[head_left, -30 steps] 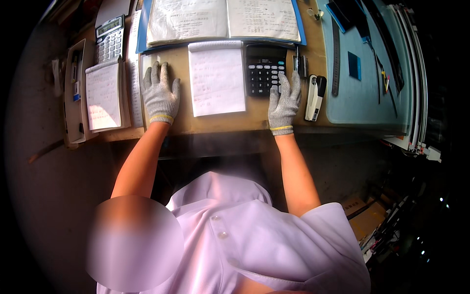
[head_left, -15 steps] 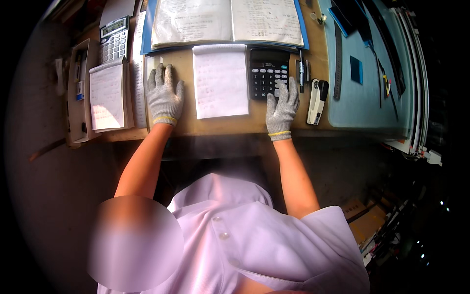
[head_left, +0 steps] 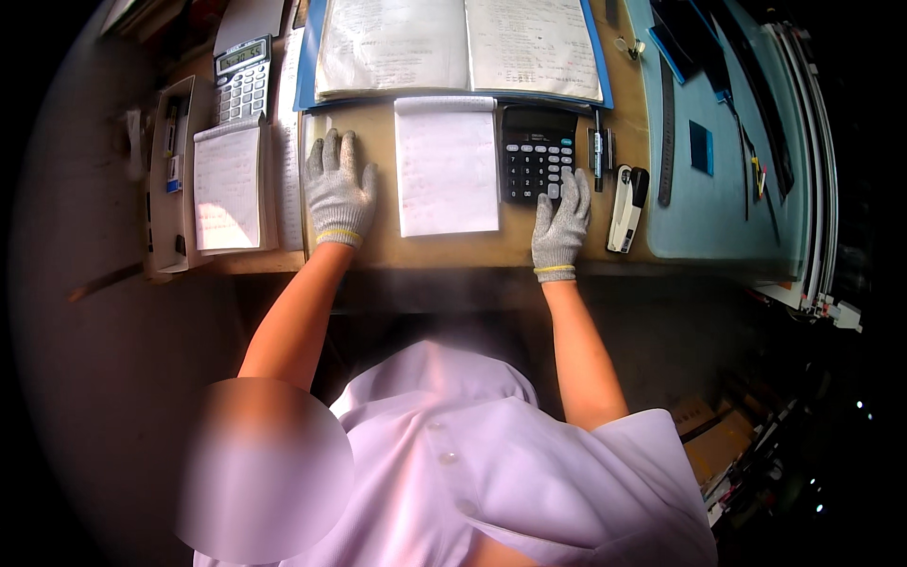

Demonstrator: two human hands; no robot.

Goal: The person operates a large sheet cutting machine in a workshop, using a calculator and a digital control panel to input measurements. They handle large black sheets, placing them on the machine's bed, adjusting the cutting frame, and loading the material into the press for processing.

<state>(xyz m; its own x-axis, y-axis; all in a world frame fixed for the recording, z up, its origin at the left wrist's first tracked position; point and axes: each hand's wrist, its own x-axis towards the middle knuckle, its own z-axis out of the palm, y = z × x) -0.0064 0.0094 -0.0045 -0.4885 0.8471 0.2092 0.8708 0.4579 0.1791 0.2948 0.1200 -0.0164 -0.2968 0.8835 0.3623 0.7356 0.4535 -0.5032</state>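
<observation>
The buttoned short-sleeved shirt (head_left: 557, 472) is lilac, and each hand (head_left: 340, 194) wears a grey, yellow-banded knitted glove (head_left: 564, 225).

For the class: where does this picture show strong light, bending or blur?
Head view: bright patch on the left notepad; head view: curved right edge on the pale blue mat; head view: round blurred patch at lower left; head view: left hand and right hand fairly clear.

Brown desk (head_left: 435, 253) above a dim grey floor (head_left: 104, 387)
</observation>
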